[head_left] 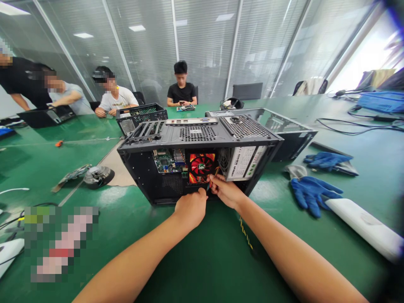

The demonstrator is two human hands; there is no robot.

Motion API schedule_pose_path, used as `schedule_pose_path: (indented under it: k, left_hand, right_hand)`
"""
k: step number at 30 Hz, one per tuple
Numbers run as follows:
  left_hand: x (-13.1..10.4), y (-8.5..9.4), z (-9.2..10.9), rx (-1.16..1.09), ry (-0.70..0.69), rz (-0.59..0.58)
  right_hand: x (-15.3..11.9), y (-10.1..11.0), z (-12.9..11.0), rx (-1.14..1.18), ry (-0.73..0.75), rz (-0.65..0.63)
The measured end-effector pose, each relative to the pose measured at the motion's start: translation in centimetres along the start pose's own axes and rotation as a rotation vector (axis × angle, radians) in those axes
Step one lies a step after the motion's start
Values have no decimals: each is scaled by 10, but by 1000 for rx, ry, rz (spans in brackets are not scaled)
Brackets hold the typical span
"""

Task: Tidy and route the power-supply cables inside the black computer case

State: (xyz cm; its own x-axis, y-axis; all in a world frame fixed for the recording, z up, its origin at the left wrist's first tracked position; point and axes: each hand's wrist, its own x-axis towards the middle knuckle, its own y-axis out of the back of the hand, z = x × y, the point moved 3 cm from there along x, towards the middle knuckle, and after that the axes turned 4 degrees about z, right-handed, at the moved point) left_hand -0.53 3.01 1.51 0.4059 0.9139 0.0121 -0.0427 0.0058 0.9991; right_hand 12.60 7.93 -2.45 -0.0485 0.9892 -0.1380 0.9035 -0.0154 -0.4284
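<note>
A black computer case (151, 139) lies on the green table with its open side toward me. Inside it are a motherboard (166, 161), a red and black cooling fan (202, 167) and a power supply (244, 164) with a white label. My right hand (227, 191) reaches in below the fan, fingers pinched on thin coloured wires. Close beside it, my left hand (191, 208) is closed at the case's lower edge; its fingertips are hidden and what they hold cannot be made out. A yellow and black cable (246, 233) hangs under my right wrist.
Blue gloves (311, 193) and a white bar-shaped object (362, 225) lie to the right. A round metal part (97, 176) is at left. Behind stand another case (142, 113) and a dark panelled case (293, 141). Several people sit or stand across the table.
</note>
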Motion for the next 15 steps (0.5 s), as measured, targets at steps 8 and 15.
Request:
schedule_pose_path:
  k: [8, 15]
  left_hand:
    - [1, -3, 1, 8, -10, 6]
    - [2, -1, -1, 54, -12, 36]
  right_hand:
    - [-2, -1, -1, 5, 2, 5]
    - [-2, 0, 0, 17, 3, 15]
